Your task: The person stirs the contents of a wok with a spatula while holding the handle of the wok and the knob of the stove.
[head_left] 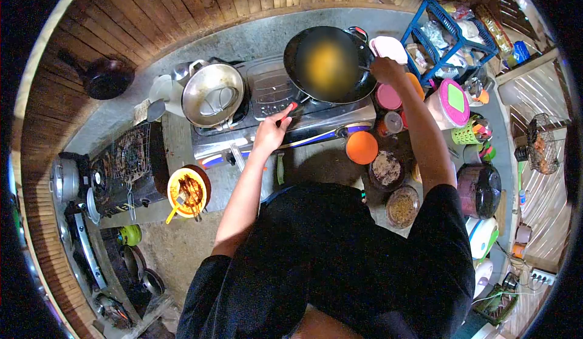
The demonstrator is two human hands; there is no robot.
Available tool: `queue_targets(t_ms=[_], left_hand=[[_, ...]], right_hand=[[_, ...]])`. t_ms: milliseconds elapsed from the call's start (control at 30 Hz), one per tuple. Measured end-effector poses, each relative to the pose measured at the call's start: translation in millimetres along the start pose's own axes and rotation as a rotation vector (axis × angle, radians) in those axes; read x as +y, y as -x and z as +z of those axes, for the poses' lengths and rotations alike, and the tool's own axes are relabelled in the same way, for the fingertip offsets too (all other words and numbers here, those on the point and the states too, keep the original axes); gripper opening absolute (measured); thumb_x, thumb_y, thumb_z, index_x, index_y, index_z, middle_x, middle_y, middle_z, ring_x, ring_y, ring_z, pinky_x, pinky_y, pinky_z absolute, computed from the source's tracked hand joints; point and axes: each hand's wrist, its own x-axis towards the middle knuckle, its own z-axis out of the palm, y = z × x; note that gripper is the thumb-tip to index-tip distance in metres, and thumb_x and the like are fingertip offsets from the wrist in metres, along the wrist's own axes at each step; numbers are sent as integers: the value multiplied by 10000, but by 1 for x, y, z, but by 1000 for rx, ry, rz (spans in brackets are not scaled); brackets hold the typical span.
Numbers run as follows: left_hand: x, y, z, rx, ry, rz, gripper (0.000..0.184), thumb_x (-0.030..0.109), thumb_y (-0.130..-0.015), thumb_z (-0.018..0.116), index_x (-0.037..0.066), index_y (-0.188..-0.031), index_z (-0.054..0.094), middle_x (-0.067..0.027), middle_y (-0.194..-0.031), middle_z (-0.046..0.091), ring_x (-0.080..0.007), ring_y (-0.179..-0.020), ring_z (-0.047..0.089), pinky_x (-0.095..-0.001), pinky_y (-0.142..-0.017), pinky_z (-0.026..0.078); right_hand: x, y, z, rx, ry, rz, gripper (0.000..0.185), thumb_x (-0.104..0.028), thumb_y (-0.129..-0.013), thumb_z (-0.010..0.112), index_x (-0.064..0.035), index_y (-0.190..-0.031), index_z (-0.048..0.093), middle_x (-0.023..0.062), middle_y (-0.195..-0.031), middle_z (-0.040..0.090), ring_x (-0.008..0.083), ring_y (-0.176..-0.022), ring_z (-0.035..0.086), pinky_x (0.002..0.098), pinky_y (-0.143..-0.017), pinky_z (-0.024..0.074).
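A black wok (pixel 296 87) sits on the right burner of the gas stove (pixel 272 87); a blurred patch hides most of its inside, with yellow showing through. My left hand (pixel 270 134) is at the wok's near side, fingers closed on its red-tipped handle. At the wok's right rim, my right hand (pixel 387 71) is closed around a cooking utensil; only a bit of its thin shaft (pixel 365 68) shows, pointing into the wok. An empty metal pan (pixel 193 101) stands on the left burner.
Right of the stove are an orange lid (pixel 362 148), a bowl of crumbly food (pixel 386 170), a jar (pixel 402 206) and a blue rack (pixel 425 32). To the left, an orange bowl (pixel 206 187) holds dark sauce and a brush, near a charcoal grill (pixel 130 157).
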Motion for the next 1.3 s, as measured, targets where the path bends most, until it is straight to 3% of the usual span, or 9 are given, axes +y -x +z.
queue_targets(t_ms=[333, 467, 533, 800, 900, 1133, 1167, 1267, 1300], left_hand=[[-3, -3, 1, -25, -24, -41, 396, 267, -950, 611, 318, -1340, 567, -135, -1253, 626, -293, -1164, 613, -347, -986, 470], [0, -1, -1, -33, -31, -49, 397, 276, -950, 614, 330, -1341, 564, -124, -1261, 624, -279, -1170, 612, -343, -985, 469], [-2, -2, 0, -38, -33, -85, 395, 290, -950, 617, 334, -1339, 565, -119, -1266, 622, -273, -1181, 605, -340, -989, 466], [-4, -2, 0, -40, -13, -30, 415, 302, -950, 613, 338, -1357, 542, -121, -1283, 608, -290, -1198, 585, -348, -1001, 459], [0, -1, -1, -39, -21, -39, 416, 306, -950, 609, 349, -1358, 537, -121, -1285, 607, -301, -1201, 580, -353, -1005, 459], [3, 0, -3, -46, -5, -83, 409, 307, -946, 610, 366, -1345, 547, -130, -1275, 614, -316, -1187, 590, -365, -1009, 460], [5, 1, -4, -46, -6, -82, 409, 307, -946, 610, 366, -1345, 547, -130, -1275, 614, -316, -1187, 590, -365, -1009, 460], [10, 1, -5, -40, -30, -98, 402, 299, -946, 608, 355, -1340, 556, -132, -1278, 611, -315, -1185, 591, -365, -1011, 459], [10, 1, -5, -42, -26, -97, 401, 291, -946, 608, 348, -1340, 559, -130, -1281, 609, -315, -1187, 591, -366, -1011, 458]], right_hand=[[-12, 33, -48, 165, -235, 77, 195, -255, -891, 549, -166, -937, 716, 117, -873, 714, 367, -857, 700, 483, -750, 574], [25, 33, -33, 485, -393, -74, 169, -163, -852, 569, -166, -910, 729, 165, -881, 705, 360, -851, 702, 462, -730, 572], [35, 39, -65, 176, -130, 78, 187, -125, -836, 552, -98, -896, 727, 210, -885, 701, 372, -845, 703, 474, -722, 570], [32, 68, -123, -65, -9, 146, 219, -126, -755, 609, 38, -865, 703, 265, -893, 694, 394, -854, 706, 491, -720, 570], [62, 41, -78, -278, 53, -42, 218, -136, -721, 647, 35, -840, 710, 245, -866, 702, 356, -848, 716, 467, -700, 576], [8, 37, -70, -217, 95, -389, 91, -131, -728, 659, -59, -710, 713, 141, -725, 696, 283, -708, 702, 396, -640, 580], [22, 22, -29, -121, 298, -455, 119, -126, -762, 631, -50, -778, 722, 156, -784, 701, 319, -759, 697, 416, -684, 580], [95, -34, 123, 340, -320, -653, 146, -114, -788, 604, -44, -843, 720, 166, -870, 702, 345, -797, 689, 426, -718, 577], [73, -20, 85, 242, -209, -553, 151, -114, -797, 600, -38, -857, 716, 167, -889, 702, 346, -802, 689, 426, -723, 577]])
